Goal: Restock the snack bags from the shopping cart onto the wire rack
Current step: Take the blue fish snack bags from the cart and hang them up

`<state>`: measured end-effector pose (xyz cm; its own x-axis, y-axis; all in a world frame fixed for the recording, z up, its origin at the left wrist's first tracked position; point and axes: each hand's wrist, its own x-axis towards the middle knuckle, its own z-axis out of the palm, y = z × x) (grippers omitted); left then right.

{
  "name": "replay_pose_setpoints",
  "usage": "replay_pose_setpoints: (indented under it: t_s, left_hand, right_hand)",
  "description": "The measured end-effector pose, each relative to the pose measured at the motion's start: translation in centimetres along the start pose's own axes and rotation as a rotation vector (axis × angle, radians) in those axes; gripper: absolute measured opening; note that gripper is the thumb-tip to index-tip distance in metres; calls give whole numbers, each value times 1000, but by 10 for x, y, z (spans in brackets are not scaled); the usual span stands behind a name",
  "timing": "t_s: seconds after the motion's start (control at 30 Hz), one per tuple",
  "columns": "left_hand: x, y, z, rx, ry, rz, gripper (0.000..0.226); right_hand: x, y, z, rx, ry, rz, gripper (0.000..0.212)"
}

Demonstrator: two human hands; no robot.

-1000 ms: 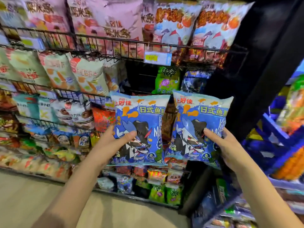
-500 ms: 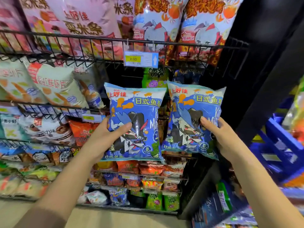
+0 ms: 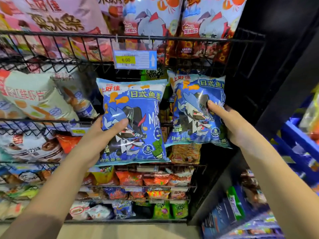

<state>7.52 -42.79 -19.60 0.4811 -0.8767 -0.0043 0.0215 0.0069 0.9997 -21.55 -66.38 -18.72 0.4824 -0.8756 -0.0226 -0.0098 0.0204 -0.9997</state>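
Clutching a glossy blue foil snack bag [image 3: 136, 107] in the left grip [image 3: 105, 133], its twin [image 3: 191, 118] in the right grip [image 3: 229, 123]. Held up at the black wire rack [image 3: 172, 38], not yet shelved.

A white price label [image 3: 135, 59] with a yellow 6.00 patch and an upward arrow hangs above the left fingers [image 3: 119, 123]. A black column [image 3: 276, 66] stands just beyond the right fingers [image 3: 214, 106], with pale floor [image 3: 120, 230] far below both.
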Motion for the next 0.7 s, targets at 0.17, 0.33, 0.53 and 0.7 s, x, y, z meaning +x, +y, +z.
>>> replay_pose_setpoints:
  t_s: [0.17,0.33,0.53,0.7]
  left_hand:
    - [8,8,0,19,-64,38,93]
    - [14,5,0,5,-77,16,86]
    - [17,0,3,-29,-69,-8,76]
    - [23,-3,6,-34,-88,-10,78]
  right_hand:
    - [49,-11,-5,27,40,131,115]
    - [71,-26,9,-22,-16,78,59]
    - [98,-25,11,14,-21,49,64]
    - [132,-20,4,-28,-1,12,76]
